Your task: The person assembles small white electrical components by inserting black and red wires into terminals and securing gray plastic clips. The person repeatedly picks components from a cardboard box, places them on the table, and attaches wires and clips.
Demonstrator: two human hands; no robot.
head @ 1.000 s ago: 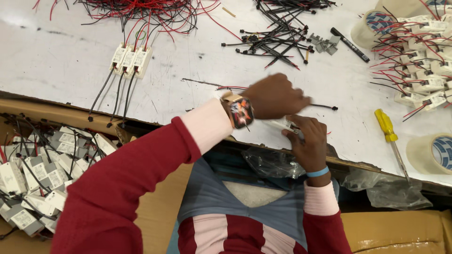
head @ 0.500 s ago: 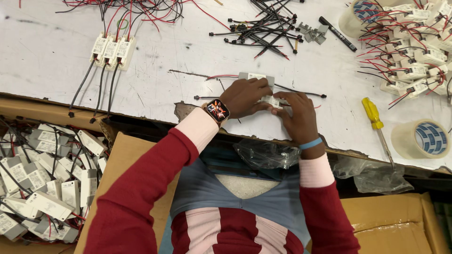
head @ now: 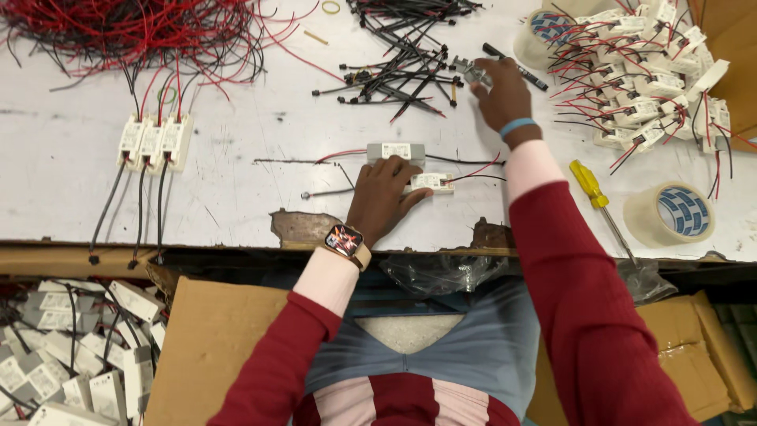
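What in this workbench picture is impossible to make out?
- Head view: what the right hand picks among the small metal parts; its fingers cover them.
- Part of the white module under the left hand.
- Red wire pile: cut off by the top edge.
- Box of modules: cut off at the left edge.

Left hand (head: 384, 197) flat, palm down, right hand (head: 501, 95) stretched forward, fingers curled

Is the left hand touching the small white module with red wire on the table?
Touching. The head view shows the left hand lying flat, fingertips on the small white module.
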